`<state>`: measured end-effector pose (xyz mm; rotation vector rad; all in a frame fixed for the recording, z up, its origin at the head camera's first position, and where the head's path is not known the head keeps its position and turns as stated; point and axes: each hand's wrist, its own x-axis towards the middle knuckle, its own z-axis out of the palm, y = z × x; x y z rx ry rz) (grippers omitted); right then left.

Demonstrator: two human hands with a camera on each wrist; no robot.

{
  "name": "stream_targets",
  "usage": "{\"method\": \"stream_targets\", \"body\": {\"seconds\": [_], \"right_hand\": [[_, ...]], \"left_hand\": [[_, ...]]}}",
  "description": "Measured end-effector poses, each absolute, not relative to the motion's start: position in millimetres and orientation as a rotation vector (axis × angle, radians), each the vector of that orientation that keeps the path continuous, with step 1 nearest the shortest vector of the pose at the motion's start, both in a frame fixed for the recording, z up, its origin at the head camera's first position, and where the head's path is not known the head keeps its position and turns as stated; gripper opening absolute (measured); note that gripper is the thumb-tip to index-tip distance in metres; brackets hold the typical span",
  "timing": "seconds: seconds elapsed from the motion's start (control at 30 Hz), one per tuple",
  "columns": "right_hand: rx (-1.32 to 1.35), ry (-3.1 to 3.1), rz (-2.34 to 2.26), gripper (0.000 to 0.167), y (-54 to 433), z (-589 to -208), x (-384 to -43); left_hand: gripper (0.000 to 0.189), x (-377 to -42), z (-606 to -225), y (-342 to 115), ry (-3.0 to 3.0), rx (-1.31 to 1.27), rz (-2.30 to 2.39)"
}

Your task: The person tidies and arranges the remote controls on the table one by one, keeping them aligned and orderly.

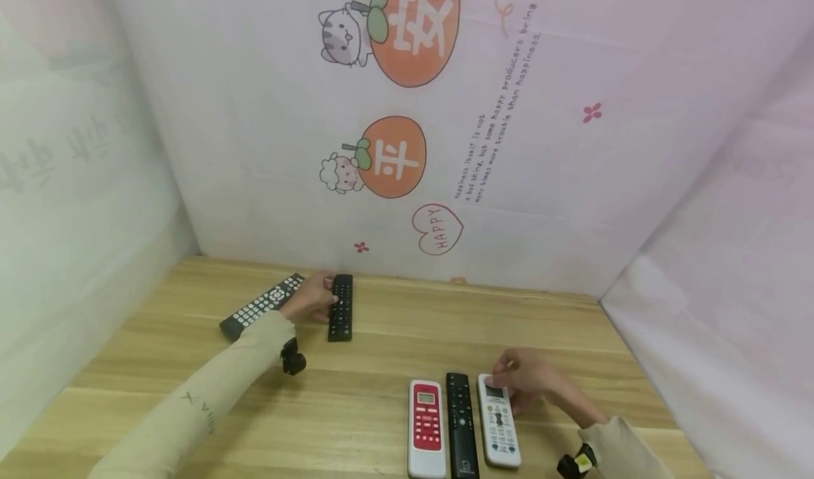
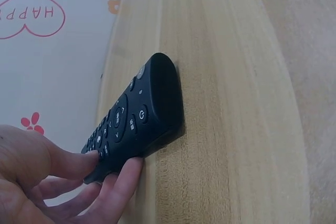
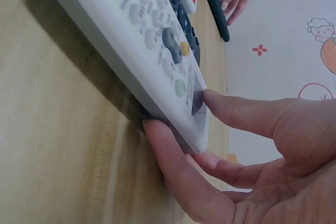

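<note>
My left hand (image 1: 310,298) pinches a slim black remote control (image 1: 341,320) near the back of the table. In the left wrist view its thumb lies on the keys and the fingers meet the side edge. At the front right, my right hand (image 1: 531,379) grips a white remote control (image 1: 500,429) by its display end. The right wrist view shows the thumb on top by the display and a finger against the side of this white remote (image 3: 134,51). Beside it lie a long black remote (image 1: 462,426) and a white remote with a red face (image 1: 427,429).
A wide dark remote with white keys (image 1: 251,313) lies slanted, partly behind my left hand and sleeve. The wood-grain table (image 1: 381,352) is bounded by a printed white cloth (image 1: 286,203) at the back and pale cloth walls (image 1: 731,309) at both sides.
</note>
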<state>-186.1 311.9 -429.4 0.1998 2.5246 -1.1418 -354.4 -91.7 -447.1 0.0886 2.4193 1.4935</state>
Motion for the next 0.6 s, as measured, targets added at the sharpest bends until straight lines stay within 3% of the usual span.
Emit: {"method": "stream_targets", "body": {"seconds": [0.33,0.6], "right_hand": [[0.121,2.487,-1.197,0.025,316.5,-432.2,-183.1],[0.203,2.513,-1.148,0.024,313.6,-429.5,-182.5]], "left_hand": [[0.070,-352.4,-446.0,-93.0,2.449,0.096,1.457],[0.071,-347.8,-438.7,-94.6,2.432,0.069,1.446]]}}
